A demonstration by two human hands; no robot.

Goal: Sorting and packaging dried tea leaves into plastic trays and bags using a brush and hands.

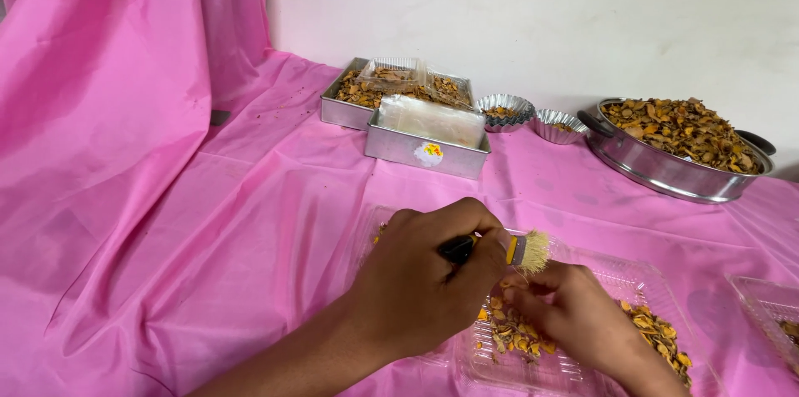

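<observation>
I see left hand fisted round brush, black handle in grip, pale bristles poking right. Brush long axis runs left-right, bristle tip just above right hand. Right hand fingers pressed together, pinching small yellow-brown piece, I think; piece itself mostly hidden. Both hands over clear tray at table near edge, tray holds dry orange-yellow chips. Chips look flaky, curled. Far edge: two steel tins, round pan heaped with same chips.
</observation>
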